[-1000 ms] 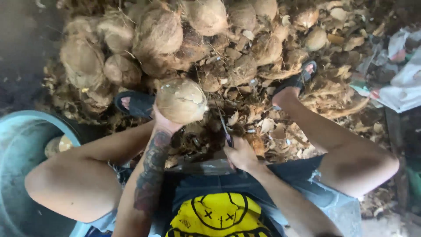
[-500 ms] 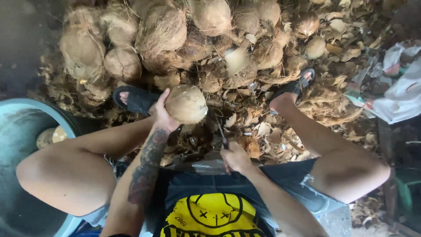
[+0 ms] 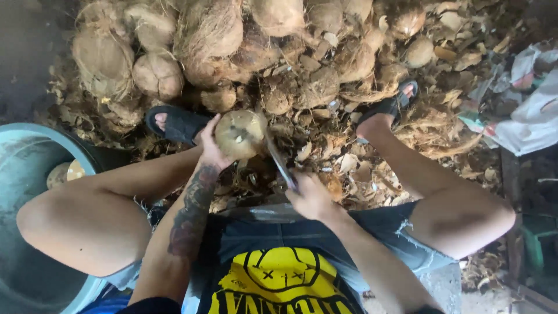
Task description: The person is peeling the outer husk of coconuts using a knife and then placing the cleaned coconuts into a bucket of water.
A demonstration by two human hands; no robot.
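Coconut [image 3: 239, 134] sits gripped in our left hand [image 3: 210, 150], just in front of the husk pile [image 3: 232, 46]; our right hand [image 3: 311, 197] is clenched around a knife [image 3: 279, 163] touching the coconut.

Yellow-print black shirt [image 3: 279, 285], denim shorts [image 3: 325, 238], black sandals [image 3: 180, 123]

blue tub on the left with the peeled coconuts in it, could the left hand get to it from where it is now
Probably yes. The left hand is busy holding a coconut, but the blue tub sits just beyond the left knee, with only that raised leg partly between them.
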